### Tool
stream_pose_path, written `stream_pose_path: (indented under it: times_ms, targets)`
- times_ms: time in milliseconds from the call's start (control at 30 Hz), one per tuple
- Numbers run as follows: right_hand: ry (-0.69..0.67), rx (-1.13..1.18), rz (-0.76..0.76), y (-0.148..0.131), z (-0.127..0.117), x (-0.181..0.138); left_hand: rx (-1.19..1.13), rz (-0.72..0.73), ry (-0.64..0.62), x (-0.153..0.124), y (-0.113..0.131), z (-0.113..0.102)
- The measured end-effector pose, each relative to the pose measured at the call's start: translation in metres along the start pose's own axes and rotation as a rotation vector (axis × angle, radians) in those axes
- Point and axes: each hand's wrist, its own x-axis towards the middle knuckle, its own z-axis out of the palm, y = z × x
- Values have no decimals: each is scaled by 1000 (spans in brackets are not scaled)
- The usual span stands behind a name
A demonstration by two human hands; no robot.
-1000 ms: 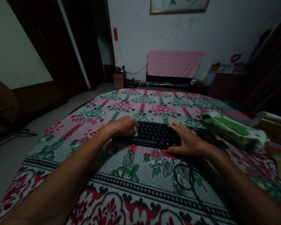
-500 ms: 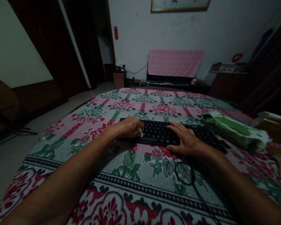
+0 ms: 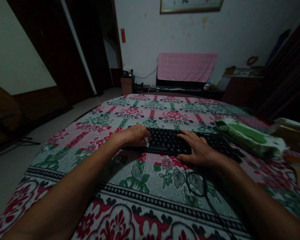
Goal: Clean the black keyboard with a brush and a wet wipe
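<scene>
A black keyboard [image 3: 162, 140] lies flat on the flowered tablecloth [image 3: 150, 180]. Over its left end is my left hand [image 3: 137, 135], its fingers closed on a small white tissue [image 3: 147, 142] pressed against the keys. Only a corner of the tissue shows. My right hand [image 3: 196, 146] rests on the right part of the keyboard, fingers spread, with the thumb along the near edge. Beside the right forearm, the black cable [image 3: 205, 190] lies in a loop on the cloth.
To the right of the keyboard lies a green and white soft pack [image 3: 252, 136], with a box [image 3: 292, 133] past it. Beyond the table, a pink cloth [image 3: 187, 66] hangs over a dark screen by the wall.
My left hand has shifted slightly left along the keyboard with the tissue. The right hand stays in place on the keys.
</scene>
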Motion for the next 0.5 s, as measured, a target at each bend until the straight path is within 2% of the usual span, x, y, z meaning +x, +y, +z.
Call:
stream_pose_path:
  times_ms: [100, 267, 367, 500]
  targets:
    - [13, 12, -5, 0, 1, -1, 15, -77, 22, -1, -10, -1]
    - [34, 21, 1, -11, -2, 1, -64, 56, 75, 3, -6, 3]
    - [27, 17, 16, -19, -5, 2, -72, 38, 16, 3, -5, 4]
    - [13, 19, 19, -24, -7, 2, -31, -109, -93, -3, -16, -4]
